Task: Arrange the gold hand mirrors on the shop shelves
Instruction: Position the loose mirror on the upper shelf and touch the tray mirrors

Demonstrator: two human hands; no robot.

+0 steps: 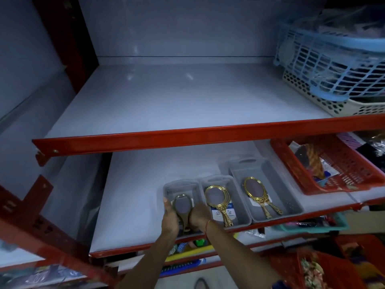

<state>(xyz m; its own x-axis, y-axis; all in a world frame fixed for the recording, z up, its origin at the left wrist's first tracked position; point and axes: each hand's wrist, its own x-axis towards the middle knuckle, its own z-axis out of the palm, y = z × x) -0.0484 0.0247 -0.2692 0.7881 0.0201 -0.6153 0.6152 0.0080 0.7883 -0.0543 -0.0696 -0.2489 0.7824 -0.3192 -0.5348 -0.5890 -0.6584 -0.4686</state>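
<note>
Below, three grey trays [277, 213], both hands [169, 215] closed around the leftmost, five gold mirrors [254, 189] total.

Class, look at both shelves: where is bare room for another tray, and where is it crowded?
Free: the upper shelf left of the blue basket, and the lower shelf left of the grey trays. Crowded: the right end, by the red basket.

Upper shelf [166, 105]: wide open left and centre, blocked at far right by stacked blue basket [331, 61] on white basket [354, 105]. Lower shelf [133, 195]: clear left half; three grey trays [277, 184] side by side at the front, red basket [341, 165] just right. Red front rail [187, 134] overhangs the lower opening.
</note>
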